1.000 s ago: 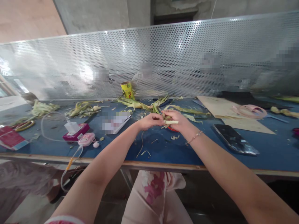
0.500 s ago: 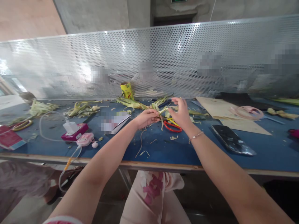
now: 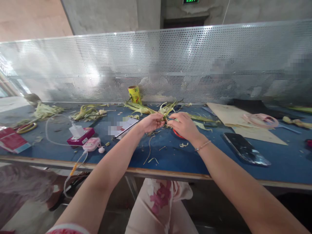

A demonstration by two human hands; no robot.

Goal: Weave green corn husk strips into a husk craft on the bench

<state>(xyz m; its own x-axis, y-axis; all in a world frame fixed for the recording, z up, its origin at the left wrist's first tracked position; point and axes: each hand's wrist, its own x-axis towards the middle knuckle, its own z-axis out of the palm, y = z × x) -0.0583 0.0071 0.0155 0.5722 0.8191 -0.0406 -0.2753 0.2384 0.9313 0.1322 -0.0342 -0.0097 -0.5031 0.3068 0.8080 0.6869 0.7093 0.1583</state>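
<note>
Both my hands meet above the middle of the blue table (image 3: 170, 156). My left hand (image 3: 151, 122) is closed on a small bundle of green leaf strips (image 3: 166, 111) that fan out upward and away from me. My right hand (image 3: 183, 126) pinches the same bundle from the right, fingertips touching the left hand's. A thin bracelet sits on my right wrist. Red-handled scissors (image 3: 175, 133) lie on the table under my right hand, mostly hidden by it.
A black phone (image 3: 245, 149) lies to the right, beige cardboard (image 3: 234, 115) and a pink ring (image 3: 260, 119) beyond it. Left are a pink charger box (image 3: 80, 136), white cable and a phone (image 3: 124, 126). A yellow cup (image 3: 134, 94) stands by the perforated metal screen (image 3: 170, 61). Leaf scraps litter the table.
My right hand, lifted and spread half a second ago, has come back down and closed on the leaf bundle beside my left hand, covering most of the red scissors.
</note>
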